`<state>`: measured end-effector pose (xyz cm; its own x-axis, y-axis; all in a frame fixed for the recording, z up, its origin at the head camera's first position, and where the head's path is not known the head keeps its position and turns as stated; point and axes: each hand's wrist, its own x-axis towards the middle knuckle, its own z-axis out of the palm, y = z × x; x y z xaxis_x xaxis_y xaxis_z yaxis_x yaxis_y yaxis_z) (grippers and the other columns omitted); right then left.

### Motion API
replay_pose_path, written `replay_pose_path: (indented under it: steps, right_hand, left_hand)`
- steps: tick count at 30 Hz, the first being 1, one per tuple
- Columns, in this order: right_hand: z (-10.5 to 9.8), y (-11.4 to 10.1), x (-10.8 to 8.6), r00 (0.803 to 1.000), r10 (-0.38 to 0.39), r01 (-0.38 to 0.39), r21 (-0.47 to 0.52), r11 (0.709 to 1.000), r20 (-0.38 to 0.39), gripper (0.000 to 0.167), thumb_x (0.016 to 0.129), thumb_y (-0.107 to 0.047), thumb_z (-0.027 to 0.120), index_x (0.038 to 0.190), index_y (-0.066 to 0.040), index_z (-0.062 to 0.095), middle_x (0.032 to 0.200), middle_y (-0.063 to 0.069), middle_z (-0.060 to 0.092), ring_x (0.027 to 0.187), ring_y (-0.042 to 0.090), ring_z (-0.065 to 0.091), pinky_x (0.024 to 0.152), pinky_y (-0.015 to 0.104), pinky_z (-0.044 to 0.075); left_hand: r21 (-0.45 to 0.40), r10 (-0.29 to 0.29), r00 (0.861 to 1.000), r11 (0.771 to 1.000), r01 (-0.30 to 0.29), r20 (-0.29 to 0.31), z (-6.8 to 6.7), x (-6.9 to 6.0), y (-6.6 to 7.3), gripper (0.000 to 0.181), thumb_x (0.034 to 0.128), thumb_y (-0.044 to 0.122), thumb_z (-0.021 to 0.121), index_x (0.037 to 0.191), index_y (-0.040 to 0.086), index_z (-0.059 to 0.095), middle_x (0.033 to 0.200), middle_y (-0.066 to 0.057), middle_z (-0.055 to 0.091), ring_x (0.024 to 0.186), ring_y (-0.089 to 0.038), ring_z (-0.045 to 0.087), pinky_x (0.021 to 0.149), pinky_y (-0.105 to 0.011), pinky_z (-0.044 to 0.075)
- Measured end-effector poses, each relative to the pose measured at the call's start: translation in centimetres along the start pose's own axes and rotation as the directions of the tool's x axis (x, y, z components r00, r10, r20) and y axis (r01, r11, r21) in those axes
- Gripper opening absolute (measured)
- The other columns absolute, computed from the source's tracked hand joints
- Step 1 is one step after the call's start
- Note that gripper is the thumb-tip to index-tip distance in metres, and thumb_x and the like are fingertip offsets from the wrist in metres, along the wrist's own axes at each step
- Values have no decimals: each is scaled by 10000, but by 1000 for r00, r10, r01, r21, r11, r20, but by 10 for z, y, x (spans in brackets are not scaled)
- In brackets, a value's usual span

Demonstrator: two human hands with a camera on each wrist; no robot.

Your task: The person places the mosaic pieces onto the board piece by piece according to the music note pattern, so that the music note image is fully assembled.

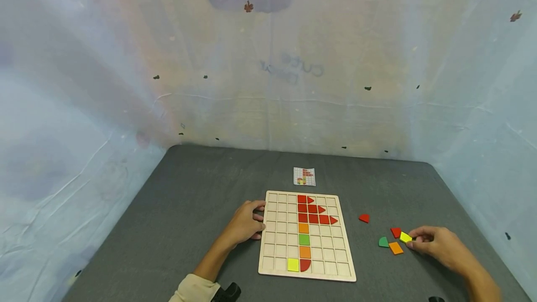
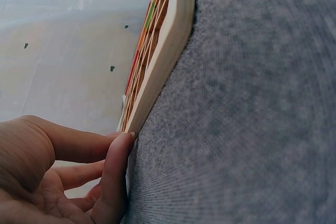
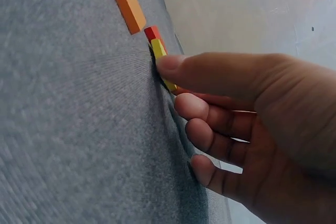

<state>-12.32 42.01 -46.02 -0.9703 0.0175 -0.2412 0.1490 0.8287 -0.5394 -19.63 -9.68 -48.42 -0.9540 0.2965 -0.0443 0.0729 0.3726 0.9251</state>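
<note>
A wooden grid board (image 1: 281, 234) lies on the grey table. My left hand (image 1: 245, 222) rests its fingertips against the board's left edge, and in the left wrist view the thumb and a finger (image 2: 116, 166) touch the rim. Pinched between thumb and finger of my right hand (image 1: 438, 245) is a yellow tile (image 1: 405, 237), tilted at the tabletop. Close beside it lie a red tile (image 1: 396, 232), an orange square tile (image 1: 395, 248) and a green rounded tile (image 1: 383, 242). The right wrist view shows the yellow tile (image 3: 159, 49) partly hidden by the thumb.
Red squares and triangles (image 1: 313, 209) fill cells in the board's upper part, with an orange, green, orange column below. A yellow square (image 1: 293, 264) and a red quarter-round (image 1: 305, 265) sit at the bottom. A pattern card (image 1: 304, 176) lies behind the board; another red tile (image 1: 364, 218) lies right.
</note>
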Motion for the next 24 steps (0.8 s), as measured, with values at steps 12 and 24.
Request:
replay_pose_path:
  steps: [12,24]
  right_hand:
    - [6,-19,0,991,-85,81,-47,996,-106,350,975,-404,766,1133,-92,771,883,-37,664,733,49,525,620,248,395]
    - [30,-56,6,968,-186,195,36,980,-168,294,927,-330,832,1096,-96,776,885,-11,679,761,52,590,611,247,489]
  left_hand:
    - [7,-6,1000,1000,7,-5,1,1,0,653,837,-99,733,1467,-39,571,1295,-172,570,1032,-262,628,575,-340,630]
    - [6,-15,1000,1000,15,-8,1,0,1,650,841,-95,729,1468,-23,575,1311,-168,562,1037,-256,622,579,-342,630]
